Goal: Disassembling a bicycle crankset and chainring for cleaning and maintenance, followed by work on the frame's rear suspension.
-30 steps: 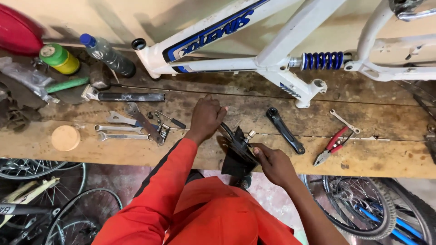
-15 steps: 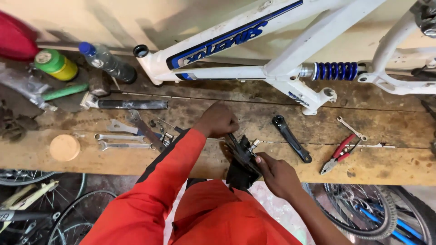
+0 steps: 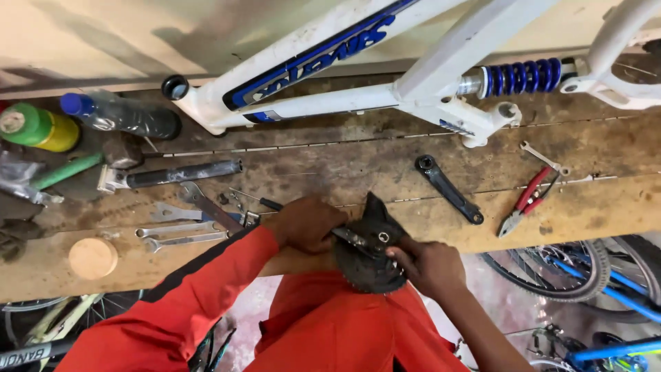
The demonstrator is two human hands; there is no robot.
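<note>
- Both hands have slid toward the counter (image 3: 606,207) edge since a moment ago.
- Left hand (image 3: 308,224) fingers grip a tool; right hand (image 3: 428,265) grips the toothed black chainring (image 3: 370,256) over the edge.
- A slip could nick fingers — teeth are sharp.

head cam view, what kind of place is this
Most likely a bicycle repair workshop: a white bike frame lies on a worn wooden workbench strewn with wrenches and red-handled pliers, with bicycle wheels below.
</note>
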